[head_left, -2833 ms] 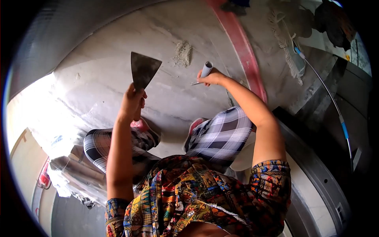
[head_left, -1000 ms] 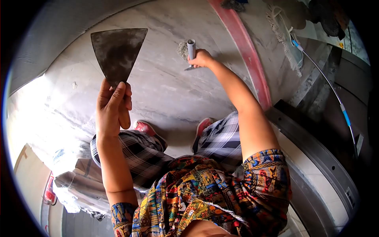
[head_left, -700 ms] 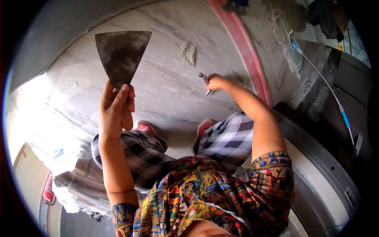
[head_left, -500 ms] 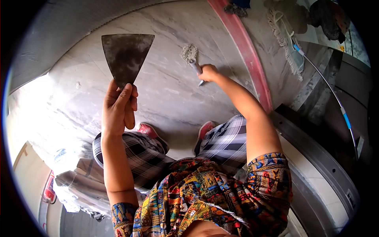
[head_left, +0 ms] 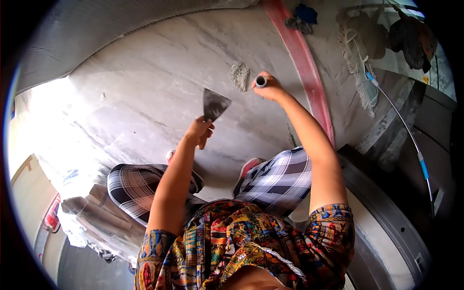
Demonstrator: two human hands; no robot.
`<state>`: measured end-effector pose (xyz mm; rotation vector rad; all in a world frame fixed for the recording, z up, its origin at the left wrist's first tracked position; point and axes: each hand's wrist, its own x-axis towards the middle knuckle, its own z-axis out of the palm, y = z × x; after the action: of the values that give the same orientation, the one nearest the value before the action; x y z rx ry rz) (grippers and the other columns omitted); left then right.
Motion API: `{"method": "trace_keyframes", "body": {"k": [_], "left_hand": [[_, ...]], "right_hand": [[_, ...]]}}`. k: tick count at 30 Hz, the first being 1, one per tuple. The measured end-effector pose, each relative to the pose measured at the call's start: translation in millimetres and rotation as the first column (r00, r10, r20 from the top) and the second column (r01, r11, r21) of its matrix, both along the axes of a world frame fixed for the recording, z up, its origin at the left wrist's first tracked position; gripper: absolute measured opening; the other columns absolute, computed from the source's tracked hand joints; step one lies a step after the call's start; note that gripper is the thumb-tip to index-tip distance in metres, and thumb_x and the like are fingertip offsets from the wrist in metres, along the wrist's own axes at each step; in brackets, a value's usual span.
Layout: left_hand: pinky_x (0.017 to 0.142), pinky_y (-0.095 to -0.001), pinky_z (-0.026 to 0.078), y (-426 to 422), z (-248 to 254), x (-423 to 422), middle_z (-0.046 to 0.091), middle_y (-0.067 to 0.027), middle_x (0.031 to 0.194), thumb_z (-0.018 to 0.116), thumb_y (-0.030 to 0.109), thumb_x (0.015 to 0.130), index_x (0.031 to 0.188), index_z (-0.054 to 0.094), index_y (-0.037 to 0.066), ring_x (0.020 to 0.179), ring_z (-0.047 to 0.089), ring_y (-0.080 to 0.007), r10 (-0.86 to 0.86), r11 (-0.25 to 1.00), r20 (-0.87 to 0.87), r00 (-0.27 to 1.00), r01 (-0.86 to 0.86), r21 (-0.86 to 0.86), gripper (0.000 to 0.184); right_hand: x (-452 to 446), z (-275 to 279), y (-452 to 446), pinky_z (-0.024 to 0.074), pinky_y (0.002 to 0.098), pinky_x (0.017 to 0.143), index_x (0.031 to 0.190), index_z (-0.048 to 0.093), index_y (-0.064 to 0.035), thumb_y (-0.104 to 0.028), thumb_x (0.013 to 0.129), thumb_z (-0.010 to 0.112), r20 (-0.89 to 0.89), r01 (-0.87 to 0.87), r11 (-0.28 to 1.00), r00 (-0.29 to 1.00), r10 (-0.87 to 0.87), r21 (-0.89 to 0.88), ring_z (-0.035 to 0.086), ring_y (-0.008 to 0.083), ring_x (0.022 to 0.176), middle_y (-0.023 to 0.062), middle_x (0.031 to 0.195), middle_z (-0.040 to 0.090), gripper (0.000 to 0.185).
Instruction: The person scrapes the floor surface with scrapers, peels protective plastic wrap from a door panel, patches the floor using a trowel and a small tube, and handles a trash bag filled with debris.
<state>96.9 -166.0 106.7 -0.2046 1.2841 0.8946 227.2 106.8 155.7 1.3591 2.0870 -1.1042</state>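
My left hand [head_left: 199, 131] grips the handle of a scraper [head_left: 216, 105], whose wide dark triangular blade points up and away from me above the floor. Closed around a grey tubular handle [head_left: 261, 81], my right hand [head_left: 272, 90] has the handle's round, dark end facing up toward me. The handle's lower end is hidden. Just left of that hand is a rough whitish-grey clump [head_left: 239, 76]; I cannot tell whether the handle touches it. The marble-patterned floor [head_left: 154, 96] lies beneath both hands.
A red strip [head_left: 304, 72] crosses the floor at right, with a dark blue cloth [head_left: 306, 13] at its far end. Beyond lie a string mop head [head_left: 357, 72] and its pole [head_left: 405, 113]. Plastic-wrapped items [head_left: 96, 217] stand at left, and a grey metal frame [head_left: 386, 212] is at right.
My left hand has moved right and lowered the scraper toward the clump. The grey handle in my right hand has swung from lying slanted to pointing its end up at me.
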Motion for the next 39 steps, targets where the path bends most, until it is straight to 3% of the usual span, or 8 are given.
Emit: {"method": "trace_keyframes", "body": {"k": [3, 7, 13, 22, 25, 31, 36, 39], "left_hand": [[0.044, -0.0269, 0.04, 4.1, -30.7, 38.5, 0.055, -0.0071, 0.068, 0.049, 0.018, 0.087, 0.095, 0.049, 0.003, 0.05, 0.048, -0.0141, -0.03, 0.999, -0.014, 0.999, 0.03, -0.019, 0.017], [0.043, -0.0257, 0.038, 13.8, -37.9, 63.7, 0.055, -0.0063, 0.066, 0.047, 0.019, 0.088, 0.093, 0.05, 0.003, 0.048, 0.046, -0.0123, -0.005, 1.0, -0.05, 0.999, 0.004, -0.017, 0.017], [0.042, -0.0251, 0.037, 20.9, -39.7, 73.0, 0.055, -0.0065, 0.065, 0.046, 0.019, 0.088, 0.091, 0.05, 0.003, 0.047, 0.045, -0.0117, 0.046, 0.999, -0.091, 0.995, -0.047, -0.006, 0.017], [0.039, -0.0232, 0.033, 24.5, -36.5, 71.3, 0.053, -0.0059, 0.061, 0.046, 0.016, 0.087, 0.093, 0.051, 0.002, 0.045, 0.041, -0.0104, 0.15, 0.988, -0.027, 0.988, -0.151, -0.024, 0.016], [0.039, -0.0231, 0.033, 24.7, -31.5, 69.7, 0.053, -0.0059, 0.061, 0.046, 0.016, 0.087, 0.091, 0.051, 0.002, 0.044, 0.041, -0.0104, 0.149, 0.988, -0.034, 0.988, -0.151, -0.032, 0.015], [0.038, -0.0226, 0.032, 21.6, -35.9, 63.5, 0.053, -0.0058, 0.061, 0.046, 0.017, 0.087, 0.09, 0.051, 0.003, 0.044, 0.041, -0.0102, 0.157, 0.987, -0.04, 0.987, -0.158, -0.026, 0.015], [0.04, -0.0238, 0.035, 20.6, -41.5, 54.4, 0.054, -0.0066, 0.063, 0.047, 0.017, 0.088, 0.091, 0.05, 0.003, 0.045, 0.042, -0.0111, 0.103, 0.995, -0.048, 0.993, -0.104, -0.004, 0.015], [0.038, -0.0242, 0.033, 23.9, -46.4, 54.7, 0.053, -0.006, 0.06, 0.046, 0.017, 0.087, 0.088, 0.051, 0.003, 0.043, 0.041, -0.0106, 0.09, 0.996, -0.097, 0.991, -0.091, -0.004, 0.015]], "right_hand": [[7.8, -0.1, 25.8, 0.0456, 0.034, 0.07, 0.088, 0.056, -0.0077, -0.011, 0.069, 0.056, -0.469, -0.237, 0.84, 0.74, 0.482, 0.488, 0.057, 0.0284, 0.084, 0.0106, 0.09, 0.058, 0.019], [-28.3, -13.0, 40.9, 0.0449, 0.0319, 0.076, 0.088, 0.059, -0.007, 0.003, 0.068, 0.05, -0.719, -0.128, 0.906, 0.567, 0.401, 0.404, 0.057, 0.0277, 0.089, 0.0115, 0.098, 0.058, 0.025], [-46.3, -49.8, 14.4, 0.0451, 0.0298, 0.077, 0.087, 0.059, -0.0059, 0.001, 0.068, 0.053, -0.763, -0.032, 0.911, 0.535, 0.363, 0.411, 0.057, 0.0265, 0.09, 0.0124, 0.097, 0.06, 0.021], [-32.1, -18.8, 10.3, 0.0474, 0.0296, 0.073, 0.083, 0.057, -0.0029, 0.01, 0.063, 0.056, -0.735, -0.388, 0.897, 0.541, 0.409, 0.213, 0.059, 0.0253, 0.086, 0.0103, 0.094, 0.061, 0.024], [-74.3, -27.4, -1.2, 0.0421, 0.0342, 0.084, 0.082, 0.058, -0.006, 0.001, 0.068, 0.056, -0.836, -0.356, 0.925, 0.462, 0.296, 0.13, 0.058, 0.0222, 0.092, 0.0069, 0.095, 0.062, 0.015], [-70.5, -31.4, 14.6, 0.0154, 0.0459, 0.101, 0.08, 0.058, -0.0107, -0.02, 0.078, 0.047, -0.716, -0.496, 0.867, 0.59, 0.373, 0.044, 0.052, 0.0158, 0.104, 0.0018, 0.096, 0.062, 0.014], [-33.5, -21.8, 38.4, 0.0426, 0.0265, 0.081, 0.079, 0.057, -0.0041, 0.003, 0.072, 0.05, -0.75, -0.452, 0.883, 0.627, 0.212, -0.128, 0.057, 0.0182, 0.09, 0.0082, 0.094, 0.062, 0.012], [-31.9, -27.3, 52.9, 0.0423, 0.0286, 0.081, 0.081, 0.057, -0.0025, 0.008, 0.067, 0.054, -0.809, -0.189, 0.954, 0.508, 0.296, 0.231, 0.056, 0.0203, 0.091, 0.0098, 0.095, 0.061, 0.018]]}}
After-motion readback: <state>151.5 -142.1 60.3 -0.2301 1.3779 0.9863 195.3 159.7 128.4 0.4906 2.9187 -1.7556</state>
